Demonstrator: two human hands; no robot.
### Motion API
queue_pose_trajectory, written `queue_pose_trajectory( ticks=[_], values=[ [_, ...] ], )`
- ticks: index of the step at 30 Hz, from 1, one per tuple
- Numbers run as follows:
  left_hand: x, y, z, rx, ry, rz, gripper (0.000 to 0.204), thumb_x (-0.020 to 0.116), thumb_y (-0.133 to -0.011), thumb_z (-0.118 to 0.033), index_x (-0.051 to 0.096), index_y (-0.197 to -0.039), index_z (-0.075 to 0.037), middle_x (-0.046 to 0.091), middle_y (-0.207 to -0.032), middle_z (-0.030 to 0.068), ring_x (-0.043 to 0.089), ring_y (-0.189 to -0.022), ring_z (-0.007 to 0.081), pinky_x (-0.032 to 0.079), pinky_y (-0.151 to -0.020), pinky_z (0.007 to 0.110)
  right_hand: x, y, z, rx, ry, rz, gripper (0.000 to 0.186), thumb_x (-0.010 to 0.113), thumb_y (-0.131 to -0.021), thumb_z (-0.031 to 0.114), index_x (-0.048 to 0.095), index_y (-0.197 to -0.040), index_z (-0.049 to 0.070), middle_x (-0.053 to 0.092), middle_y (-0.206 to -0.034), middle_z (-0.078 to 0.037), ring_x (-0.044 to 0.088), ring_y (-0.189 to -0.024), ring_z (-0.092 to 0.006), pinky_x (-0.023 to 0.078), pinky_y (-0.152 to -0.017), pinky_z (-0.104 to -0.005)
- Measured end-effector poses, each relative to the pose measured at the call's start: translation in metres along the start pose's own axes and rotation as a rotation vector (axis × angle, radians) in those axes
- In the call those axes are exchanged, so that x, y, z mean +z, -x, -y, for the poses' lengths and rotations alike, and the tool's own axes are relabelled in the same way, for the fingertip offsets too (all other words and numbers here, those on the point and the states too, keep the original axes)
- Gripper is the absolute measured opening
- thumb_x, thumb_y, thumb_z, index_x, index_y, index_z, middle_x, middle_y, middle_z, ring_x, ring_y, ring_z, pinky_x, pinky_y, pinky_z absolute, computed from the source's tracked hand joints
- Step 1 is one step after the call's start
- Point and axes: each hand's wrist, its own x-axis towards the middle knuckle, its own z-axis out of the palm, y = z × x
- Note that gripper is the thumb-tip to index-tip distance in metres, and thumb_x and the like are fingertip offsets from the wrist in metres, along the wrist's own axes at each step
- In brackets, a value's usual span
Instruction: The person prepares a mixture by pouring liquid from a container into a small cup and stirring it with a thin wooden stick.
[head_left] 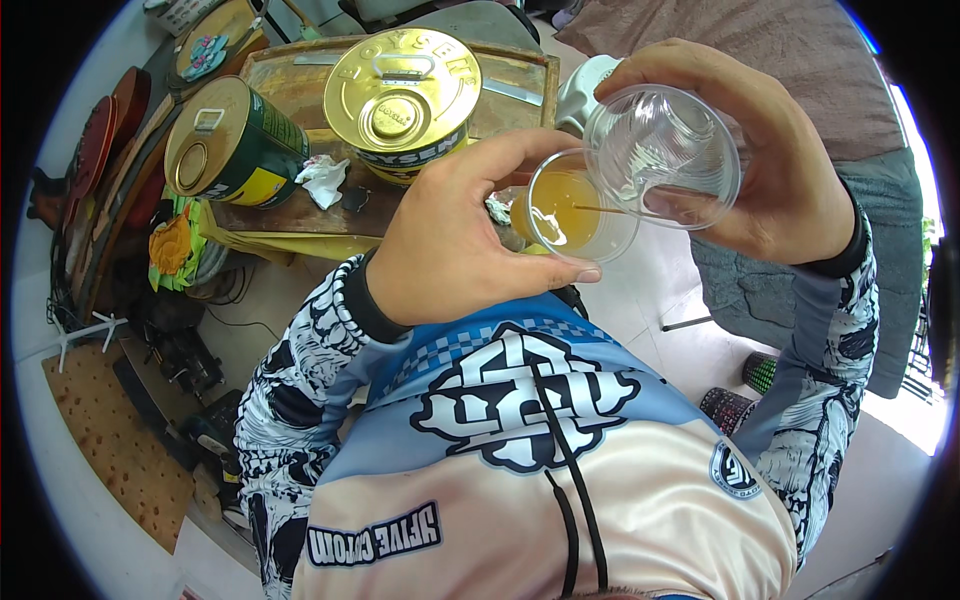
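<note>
My left hand [460, 225] is wrapped around a clear plastic cup [625, 235] with cloudy yellow liquid [572, 210] in its lower part. My right hand [770, 140] grips a second clear plastic cup [665, 155], tilted so that its rim overlaps the first cup's rim. This second cup looks nearly empty, with wet-looking streaks inside. A thin amber line runs from it into the yellow liquid; whether it is a trickle or a thin stick I cannot tell. Both hands are raised in front of my chest.
On a worn wooden table [330, 215] stand a large gold-lidded can [400, 95] and a green can [235, 145], with crumpled white paper [323, 180] between. A white container [583, 92] is partly hidden behind my right hand. Brown cloth [800, 40] covers furniture at the right.
</note>
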Motion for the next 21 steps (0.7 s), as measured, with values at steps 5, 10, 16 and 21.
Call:
queue_pose_trajectory(
  ticks=[5, 10, 16, 21],
  values=[
    [-0.0012, -0.0004, 0.0006, 0.017, 0.036, 0.001, 0.085, 0.092, -0.070, 0.001, 0.046, -0.141, 0.010, 0.058, -0.137, 0.0169, 0.057, -0.129, 0.0209, 0.044, -0.114, 0.036, -0.0008, -0.0035, 0.0029, 0.009, -0.009, -0.002, 0.063, 0.082, -0.074, 0.008, 0.058, -0.131, -0.004, 0.064, -0.125, -0.019, 0.063, -0.119, -0.0316, 0.048, -0.105, -0.0412],
    [-0.0012, -0.0007, 0.0018, 0.037, 0.045, -0.003, 0.086, 0.092, -0.069, 0.002, 0.046, -0.141, 0.010, 0.058, -0.138, 0.0177, 0.055, -0.130, 0.0209, 0.043, -0.115, 0.036, -0.0036, -0.0052, 0.0047, 0.004, 0.017, 0.004, 0.062, 0.082, -0.074, 0.009, 0.058, -0.130, -0.005, 0.064, -0.125, -0.019, 0.063, -0.118, -0.0318, 0.048, -0.105, -0.0408],
    [-0.0027, -0.0004, 0.0029, 0.052, 0.048, 0.001, 0.085, 0.091, -0.069, 0.004, 0.046, -0.141, 0.010, 0.058, -0.138, 0.0179, 0.055, -0.130, 0.0210, 0.043, -0.115, 0.037, -0.0044, -0.0062, 0.0065, 0.025, 0.019, 0.020, 0.063, 0.082, -0.075, 0.009, 0.058, -0.131, -0.004, 0.064, -0.125, -0.018, 0.063, -0.118, -0.0314, 0.048, -0.104, -0.0406],
    [-0.0025, -0.0004, 0.0001, 0.048, 0.064, 0.000, 0.086, 0.091, -0.069, 0.004, 0.046, -0.141, 0.010, 0.058, -0.138, 0.0177, 0.056, -0.130, 0.0208, 0.044, -0.115, 0.036, -0.0055, -0.0046, 0.0077, 0.021, 0.037, 0.010, 0.063, 0.081, -0.075, 0.008, 0.058, -0.132, -0.004, 0.063, -0.127, -0.018, 0.063, -0.119, -0.0311, 0.048, -0.105, -0.0402]
  ],
)
